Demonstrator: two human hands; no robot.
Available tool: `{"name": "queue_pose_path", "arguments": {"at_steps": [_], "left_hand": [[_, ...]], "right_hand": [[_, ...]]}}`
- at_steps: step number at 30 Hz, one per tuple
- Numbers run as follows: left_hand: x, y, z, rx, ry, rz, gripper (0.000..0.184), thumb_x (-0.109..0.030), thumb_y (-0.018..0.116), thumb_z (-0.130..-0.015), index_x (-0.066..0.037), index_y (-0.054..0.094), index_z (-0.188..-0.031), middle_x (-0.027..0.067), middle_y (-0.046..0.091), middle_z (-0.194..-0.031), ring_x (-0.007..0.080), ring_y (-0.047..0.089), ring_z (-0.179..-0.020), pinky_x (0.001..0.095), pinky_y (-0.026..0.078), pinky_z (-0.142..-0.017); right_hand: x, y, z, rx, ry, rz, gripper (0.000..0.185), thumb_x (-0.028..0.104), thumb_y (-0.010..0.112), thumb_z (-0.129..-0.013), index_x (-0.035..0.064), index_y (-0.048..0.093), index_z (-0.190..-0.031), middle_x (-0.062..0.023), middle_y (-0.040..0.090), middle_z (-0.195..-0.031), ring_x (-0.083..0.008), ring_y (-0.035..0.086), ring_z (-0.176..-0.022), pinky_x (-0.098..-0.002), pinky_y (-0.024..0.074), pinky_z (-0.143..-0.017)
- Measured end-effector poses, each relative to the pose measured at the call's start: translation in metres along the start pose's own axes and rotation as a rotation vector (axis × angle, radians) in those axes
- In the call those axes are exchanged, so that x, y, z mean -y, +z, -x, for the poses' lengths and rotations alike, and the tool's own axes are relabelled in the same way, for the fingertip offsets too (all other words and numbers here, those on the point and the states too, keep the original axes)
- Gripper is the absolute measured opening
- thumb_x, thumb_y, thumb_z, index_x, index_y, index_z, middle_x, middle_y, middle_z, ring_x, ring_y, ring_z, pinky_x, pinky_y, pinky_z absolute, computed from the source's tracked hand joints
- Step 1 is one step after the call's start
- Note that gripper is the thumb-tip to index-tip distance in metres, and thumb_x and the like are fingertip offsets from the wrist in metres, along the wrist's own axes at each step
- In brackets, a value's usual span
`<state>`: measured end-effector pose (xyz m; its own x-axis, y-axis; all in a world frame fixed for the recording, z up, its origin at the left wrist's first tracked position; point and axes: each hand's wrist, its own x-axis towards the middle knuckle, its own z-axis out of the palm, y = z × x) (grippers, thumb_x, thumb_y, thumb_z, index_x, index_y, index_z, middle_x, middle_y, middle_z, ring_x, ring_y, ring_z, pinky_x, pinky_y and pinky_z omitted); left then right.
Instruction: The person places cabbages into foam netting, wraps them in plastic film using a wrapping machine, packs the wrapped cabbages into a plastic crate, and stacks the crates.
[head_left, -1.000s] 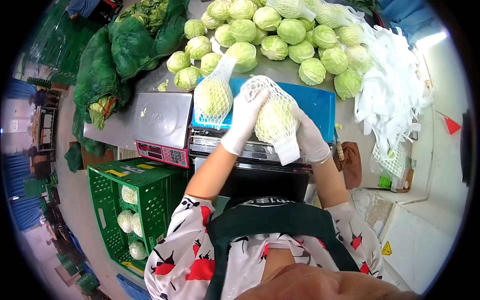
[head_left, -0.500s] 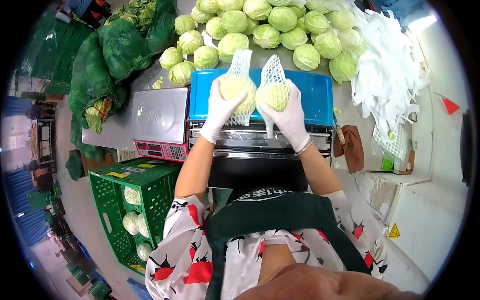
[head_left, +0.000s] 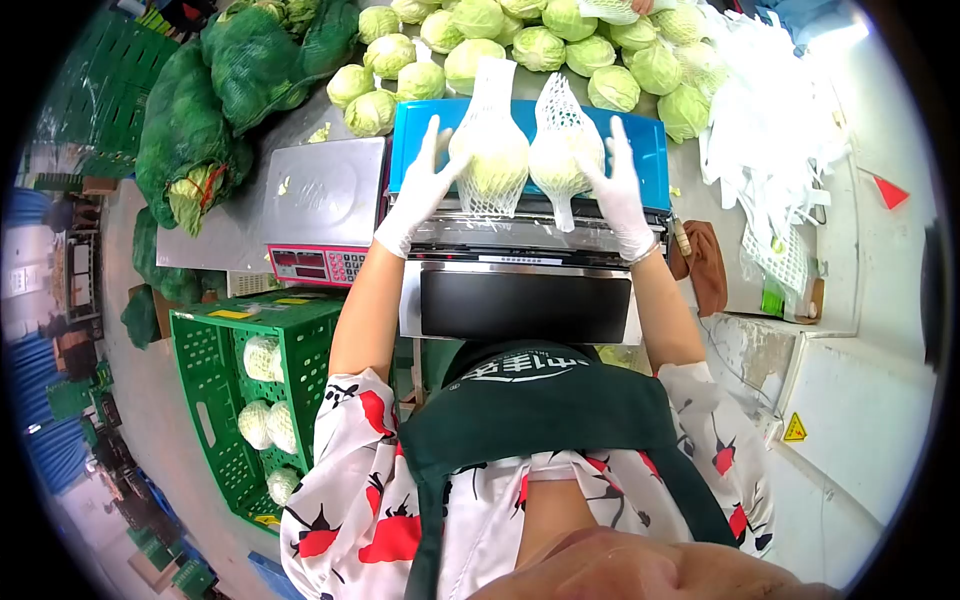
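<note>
Two pale green cabbages in white net sleeves, a left cabbage (head_left: 492,160) and a right cabbage (head_left: 562,162), rest side by side on the blue-topped machine (head_left: 428,118). The nets' loose ends point up and down. My left hand (head_left: 424,190), in a white glove, is open beside the left cabbage, its thumb at the net's edge. Also gloved, my right hand (head_left: 620,195) has its fingers spread to the right of the other cabbage. Its thumb overlaps that cabbage; whether it presses on it I cannot tell.
Loose cabbages (head_left: 539,48) pile up behind the machine. A scale (head_left: 325,190) and green mesh sacks (head_left: 185,130) are to the left. White net sleeves (head_left: 755,120) heap at right. Below the scale, a green crate (head_left: 225,335) holds netted cabbages. Another person's hand (head_left: 642,6) shows at the top.
Both my hands have let go of the netted cabbages and spread apart to either side. The cabbages now rest on the machine. Another person's hand has appeared at the top edge.
</note>
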<state>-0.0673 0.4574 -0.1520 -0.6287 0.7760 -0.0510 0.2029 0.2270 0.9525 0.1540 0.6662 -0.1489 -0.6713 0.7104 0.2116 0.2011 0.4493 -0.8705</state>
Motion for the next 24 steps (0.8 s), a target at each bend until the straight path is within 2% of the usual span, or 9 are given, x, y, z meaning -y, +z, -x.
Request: {"name": "queue_pose_path", "arguments": {"at_steps": [5,7,9,13,15,16,17,21,24], "left_hand": [[0.022,-0.035,0.059,-0.407,0.172,-0.643,0.071,-0.032,0.077,-0.085,0.003,0.05,-0.141,0.0161,0.071,-0.104,0.0338,0.062,-0.098,0.0445,0.048,-0.087],[0.035,-0.035,0.089,-0.414,0.094,-1.015,0.068,-0.036,0.078,-0.083,0.004,0.056,-0.134,0.0087,0.071,-0.092,0.0287,0.061,-0.09,0.0439,0.045,-0.083],[0.052,-0.021,0.097,-0.338,0.014,-0.989,0.077,-0.036,0.079,-0.08,0.004,0.051,-0.14,0.0026,0.071,-0.079,0.0273,0.061,-0.09,0.0435,0.043,-0.084],[0.066,0.012,0.085,-0.345,0.012,-0.647,0.061,-0.019,0.072,-0.087,-0.004,0.054,-0.142,0.0026,0.069,-0.084,0.0196,0.061,-0.086,0.0365,0.043,-0.09],[0.084,0.007,0.079,-0.276,-0.152,0.154,0.04,-0.015,0.069,-0.092,-0.002,0.065,-0.13,0.0042,0.072,-0.092,0.0139,0.063,-0.087,0.0311,0.048,-0.088],[0.041,-0.003,0.087,-0.205,-0.17,0.27,0.026,-0.009,0.064,-0.096,0.0,0.072,-0.118,0.0057,0.073,-0.101,0.0107,0.064,-0.09,0.0268,0.05,-0.086],[0.017,-0.017,0.097,-0.101,-0.18,0.353,0.024,-0.007,0.064,-0.095,-0.001,0.073,-0.116,0.0061,0.074,-0.105,0.0111,0.064,-0.092,0.0274,0.05,-0.086],[-0.026,-0.067,0.147,0.373,0.048,0.104,0.018,-0.007,0.068,-0.09,0.001,0.077,-0.105,0.0087,0.073,-0.095,0.0151,0.064,-0.086,0.0288,0.052,-0.081],[-0.091,-0.095,0.151,0.501,-0.035,0.306,0.017,-0.013,0.073,-0.089,0.003,0.078,-0.093,0.0085,0.068,-0.083,0.0177,0.065,-0.078,0.0342,0.052,-0.07]], "right_hand": [[0.001,-0.035,0.07,-0.403,-0.058,0.555,0.064,0.031,0.074,-0.088,-0.0038,0.05,-0.136,-0.0241,0.054,-0.132,-0.0392,0.049,-0.127,-0.0477,0.0341,-0.112],[-0.013,-0.034,0.107,-0.381,0.147,1.018,0.067,0.042,0.072,-0.087,-0.0004,0.053,-0.134,-0.0236,0.057,-0.126,-0.0387,0.049,-0.126,-0.0543,0.0289,-0.114],[-0.021,-0.018,0.12,-0.208,0.367,1.052,0.068,0.051,0.066,-0.087,0.0027,0.054,-0.133,-0.0222,0.062,-0.12,-0.0378,0.051,-0.124,-0.057,0.0208,-0.116],[-0.047,0.01,0.105,-0.254,0.254,0.741,0.028,0.028,0.067,-0.091,0.0106,0.071,-0.114,-0.0121,0.07,-0.087,-0.0292,0.061,-0.099,-0.0542,0.0184,-0.118],[-0.045,-0.014,0.103,-0.108,0.37,0.36,0.024,0.02,0.068,-0.092,0.0078,0.075,-0.111,-0.0087,0.072,-0.089,-0.0194,0.063,-0.088,-0.0442,0.0304,-0.113],[-0.026,-0.024,0.107,-0.177,0.424,-0.217,0.023,0.017,0.066,-0.094,0.0037,0.076,-0.11,-0.0061,0.072,-0.094,-0.0103,0.061,-0.083,-0.0308,0.0417,-0.099],[0.012,-0.042,0.11,-0.099,0.409,-0.348,0.022,0.01,0.064,-0.095,-0.0006,0.074,-0.11,-0.0058,0.071,-0.095,-0.0084,0.06,-0.089,-0.0241,0.0458,-0.085],[0.059,-0.103,0.147,0.316,0.419,-0.278,0.014,0.006,0.066,-0.088,-0.0049,0.073,-0.094,-0.0095,0.071,-0.094,-0.0157,0.063,-0.092,-0.0303,0.0478,-0.092],[0.088,-0.149,0.128,0.526,0.177,-0.462,0.01,0.002,0.065,-0.086,-0.0058,0.07,-0.087,-0.0099,0.069,-0.087,-0.0179,0.064,-0.085,-0.0339,0.0493,-0.095]]}}
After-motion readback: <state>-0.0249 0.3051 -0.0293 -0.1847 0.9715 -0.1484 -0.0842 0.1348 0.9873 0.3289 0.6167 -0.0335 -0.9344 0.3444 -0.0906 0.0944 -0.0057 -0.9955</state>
